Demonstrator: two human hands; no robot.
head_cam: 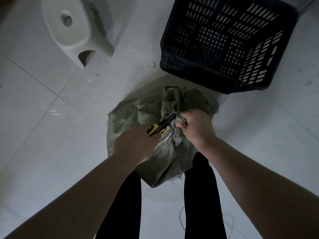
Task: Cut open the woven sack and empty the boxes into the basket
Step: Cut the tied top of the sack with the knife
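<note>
A grey-green woven sack [138,118] stands on the tiled floor between my legs, its neck bunched and tied with a thin string [173,112]. My right hand [196,126] grips the gathered neck just below the tie. My left hand [133,144] holds a yellow and black utility knife [160,126], and its tip touches the string at the neck. The black slotted plastic basket [172,54] stands on the floor beyond the sack, to the right, with nothing seen inside. The boxes are hidden inside the sack.
A white plastic stool [72,30] stands at the far left. Small scraps of debris [152,65] lie on the tiles by the basket's near corner. A thin cord [181,219] trails on the floor by my right leg.
</note>
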